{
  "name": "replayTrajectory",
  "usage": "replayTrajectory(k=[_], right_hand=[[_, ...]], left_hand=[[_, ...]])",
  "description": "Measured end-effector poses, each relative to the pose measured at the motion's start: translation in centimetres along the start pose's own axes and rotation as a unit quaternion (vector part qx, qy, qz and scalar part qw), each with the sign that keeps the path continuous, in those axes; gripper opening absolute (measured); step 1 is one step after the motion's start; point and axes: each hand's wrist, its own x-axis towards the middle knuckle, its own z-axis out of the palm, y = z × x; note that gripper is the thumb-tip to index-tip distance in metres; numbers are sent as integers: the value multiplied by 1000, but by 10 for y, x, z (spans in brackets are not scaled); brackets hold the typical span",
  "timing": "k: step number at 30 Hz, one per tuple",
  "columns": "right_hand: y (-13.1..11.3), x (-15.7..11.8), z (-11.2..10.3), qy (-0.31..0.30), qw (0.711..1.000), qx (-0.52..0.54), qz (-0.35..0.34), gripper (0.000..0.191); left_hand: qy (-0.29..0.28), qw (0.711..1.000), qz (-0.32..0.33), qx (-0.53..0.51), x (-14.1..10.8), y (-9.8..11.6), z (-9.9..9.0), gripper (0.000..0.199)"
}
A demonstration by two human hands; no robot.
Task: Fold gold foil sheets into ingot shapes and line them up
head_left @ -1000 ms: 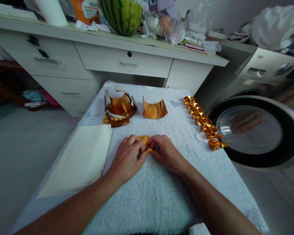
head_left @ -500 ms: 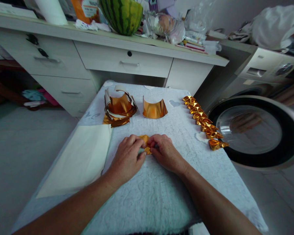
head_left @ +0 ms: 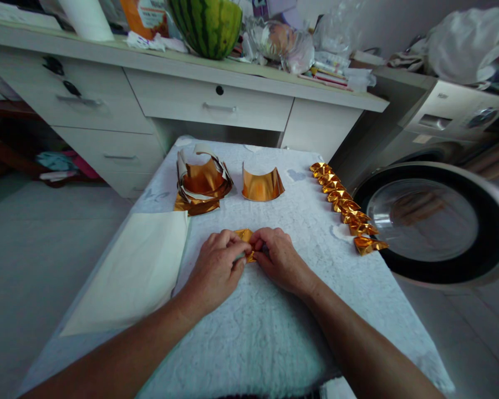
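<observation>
A small folded piece of gold foil paper [head_left: 244,235] lies on the cloth-covered table, partly hidden by my fingers. My left hand [head_left: 220,260] grips its left side, fingers bent and thumb close to the near edge. From the right, my right hand [head_left: 279,257] pinches the same piece, its fingertips almost meeting the left ones. Beyond my hands a single curved sheet of gold foil paper [head_left: 263,185] stands on its edge. To its left sits a curled stack of gold foil sheets [head_left: 203,180] with pale backs.
A row of folded gold foil pieces [head_left: 343,205] runs along the table's right side. White paper [head_left: 137,266] covers the left edge. Behind stands a drawer counter [head_left: 183,102] bearing a watermelon [head_left: 210,25]. An open washing machine door [head_left: 432,221] juts close on the right.
The fingertips have shifted slightly over the gold foil paper, and the left fingers now cover more of its near part. Everything else stays in place.
</observation>
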Motion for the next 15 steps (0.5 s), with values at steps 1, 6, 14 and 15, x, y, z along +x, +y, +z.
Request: replayTrajectory(k=[1, 6, 14, 15], right_hand=[[0, 0, 0, -1, 1000, 0, 1, 25], [-1, 0, -2, -5, 1000, 5, 2, 27], [7, 3, -6, -7, 997, 69, -24, 26], [8, 3, -6, -6, 997, 74, -27, 27]], left_hand=[[0, 1000, 0, 1, 0, 0, 0, 25], [-4, 1000, 1, 7, 2, 1, -1, 20], [-8, 1000, 2, 11, 2, 2, -1, 20], [-7, 1000, 2, 10, 2, 2, -1, 20]])
